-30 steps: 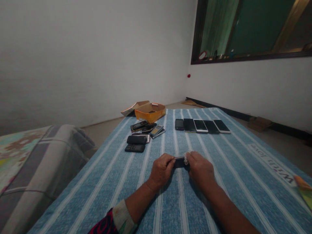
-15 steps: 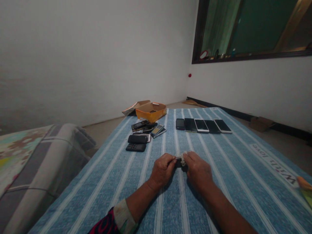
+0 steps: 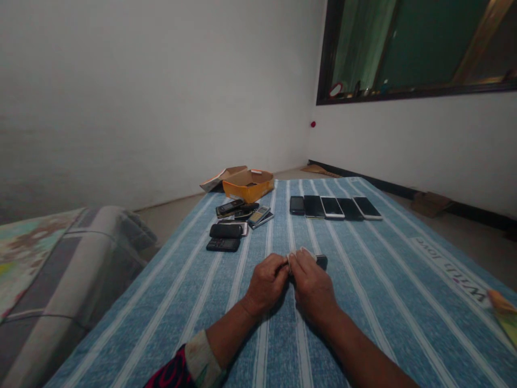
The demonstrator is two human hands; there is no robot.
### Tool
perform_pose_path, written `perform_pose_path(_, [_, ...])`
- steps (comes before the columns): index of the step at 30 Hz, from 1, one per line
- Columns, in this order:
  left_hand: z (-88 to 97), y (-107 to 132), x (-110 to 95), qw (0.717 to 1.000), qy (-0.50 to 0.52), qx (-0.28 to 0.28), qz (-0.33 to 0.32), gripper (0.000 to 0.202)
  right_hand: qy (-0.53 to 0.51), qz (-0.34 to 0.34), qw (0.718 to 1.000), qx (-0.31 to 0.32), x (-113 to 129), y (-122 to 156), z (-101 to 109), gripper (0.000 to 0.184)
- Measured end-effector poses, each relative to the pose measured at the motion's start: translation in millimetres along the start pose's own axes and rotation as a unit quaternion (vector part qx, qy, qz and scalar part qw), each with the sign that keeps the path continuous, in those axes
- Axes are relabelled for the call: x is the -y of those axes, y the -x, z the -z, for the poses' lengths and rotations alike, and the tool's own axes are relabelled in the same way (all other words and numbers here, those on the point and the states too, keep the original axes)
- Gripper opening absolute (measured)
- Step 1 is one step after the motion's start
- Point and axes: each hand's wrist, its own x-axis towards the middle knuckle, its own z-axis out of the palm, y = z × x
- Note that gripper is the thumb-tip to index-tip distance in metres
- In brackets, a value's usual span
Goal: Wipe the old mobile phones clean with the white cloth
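Note:
Both hands rest together on the blue striped cloth in front of me. My left hand is closed on the left end of a small dark phone, whose right end shows past my right hand. My right hand is closed on a small white cloth pressed onto the phone. The two hands touch each other at the fingertips. Most of the phone is hidden under the fingers.
A row of several smartphones lies further back. A heap of older keypad phones lies at the back left, beside an open orange cardboard box. A folded blanket is at the left. An orange object lies at the right edge.
My right hand has slid left along the phone with the white cloth until it meets my left hand, baring the phone's right end. My left hand has stayed in place.

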Motion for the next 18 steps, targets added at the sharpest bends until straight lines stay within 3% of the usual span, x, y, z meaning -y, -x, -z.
perform_pose_path(10, [-3.0, 2, 3, 1.0, -0.018, -0.018, -0.008, 0.006, -0.001, -0.003, 0.999, 0.046, -6, 3, 2, 0.04])
perform_pose_path(18, [-9.5, 2, 8, 0.998, -0.043, -0.046, -0.012, 0.004, 0.009, -0.048, 0.997, 0.053, -17, 5, 5, 0.041])
